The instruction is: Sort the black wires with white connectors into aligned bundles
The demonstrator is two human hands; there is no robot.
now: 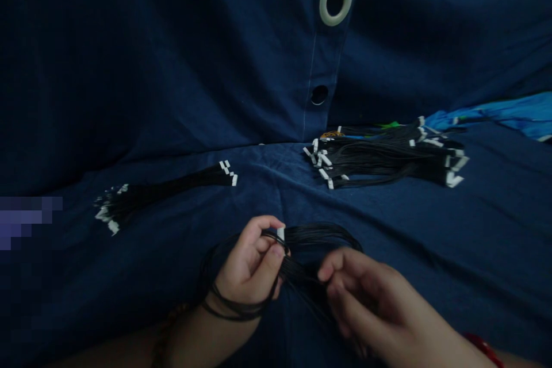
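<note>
My left hand (254, 264) is closed on a black wire harness (321, 234), pinching it near a small white connector (280, 234). Several of its thin black wires loop round the left wrist, and others curve off to the right. Close by on the right, my right hand (366, 293) has its fingers curled in against the hanging wires. Its thumb and index finger meet at the strands, though what lies inside the palm is hidden.
Dark blue cloth (409, 253) covers the surface and hangs behind, with a pale ring eyelet (336, 0). A bundle of black harnesses (168, 187) with white connectors lies at left. A bigger harness pile (383, 158) lies at right, beside bright blue material (509, 115).
</note>
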